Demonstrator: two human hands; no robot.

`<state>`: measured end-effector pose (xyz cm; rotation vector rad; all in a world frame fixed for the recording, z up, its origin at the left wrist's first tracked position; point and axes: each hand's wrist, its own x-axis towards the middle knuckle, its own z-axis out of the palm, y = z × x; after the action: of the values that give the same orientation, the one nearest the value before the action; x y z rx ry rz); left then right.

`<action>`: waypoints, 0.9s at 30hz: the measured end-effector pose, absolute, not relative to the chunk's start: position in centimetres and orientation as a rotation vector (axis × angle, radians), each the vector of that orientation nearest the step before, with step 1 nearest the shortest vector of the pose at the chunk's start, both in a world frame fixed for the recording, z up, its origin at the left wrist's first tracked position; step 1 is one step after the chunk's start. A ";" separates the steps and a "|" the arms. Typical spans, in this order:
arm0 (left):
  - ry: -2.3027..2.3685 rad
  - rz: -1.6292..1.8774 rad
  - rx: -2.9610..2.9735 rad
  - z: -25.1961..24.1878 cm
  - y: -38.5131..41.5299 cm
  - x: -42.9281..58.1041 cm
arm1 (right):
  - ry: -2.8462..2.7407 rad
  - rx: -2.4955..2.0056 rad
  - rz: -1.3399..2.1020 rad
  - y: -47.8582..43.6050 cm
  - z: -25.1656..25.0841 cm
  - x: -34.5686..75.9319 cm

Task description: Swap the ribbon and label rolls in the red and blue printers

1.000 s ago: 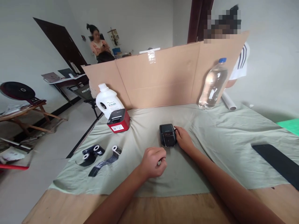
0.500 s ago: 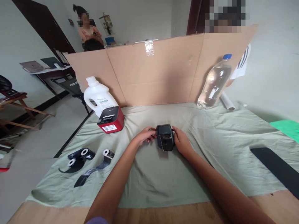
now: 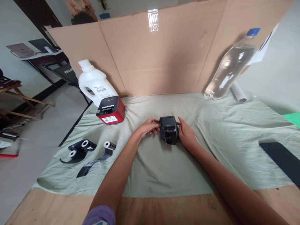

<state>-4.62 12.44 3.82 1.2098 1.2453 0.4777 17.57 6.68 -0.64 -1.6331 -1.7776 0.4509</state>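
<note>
A small black portable printer [image 3: 167, 122] sits on the green cloth in front of me, with a strip of glossy black film hanging from its front. My left hand [image 3: 149, 127] is at its left side, fingers bent and their tips against the casing. On the other side, my right hand [image 3: 187, 132] rests against the printer's right flank, with one finger raised and pointing forward. The printer is held between the two hands. Parts of the right fingers are hidden behind the hand.
To the left are black film rolls [image 3: 85, 144] and a loose roll [image 3: 109, 145] with a trailing strip. Behind them stand a red receipt printer [image 3: 120, 111] and a white detergent jug [image 3: 93, 81]. A water bottle [image 3: 231, 68] leans on the cardboard screen [image 3: 161, 62]; a dark phone [image 3: 278, 157] lies right.
My head view has tipped down and come closer to the table. A right finger has lifted away from the printer's edge. Both hands stay at its sides.
</note>
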 end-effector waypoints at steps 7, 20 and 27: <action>1.262 0.468 1.184 3.8 12.3 -4.2 | -1.780 -1.622 0.430 6.8 -0.9 17.5; 1.357 0.969 1.827 0.4 9.9 -3.8 | -1.813 -1.594 0.374 6.9 -0.8 17.4; 1.275 1.028 1.685 0.1 10.0 -3.7 | -1.892 -1.686 0.360 7.0 -0.4 17.6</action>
<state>-3.74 9.98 0.10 1.6845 1.2753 1.0282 17.60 6.96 -0.42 -1.6860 -1.8923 0.3597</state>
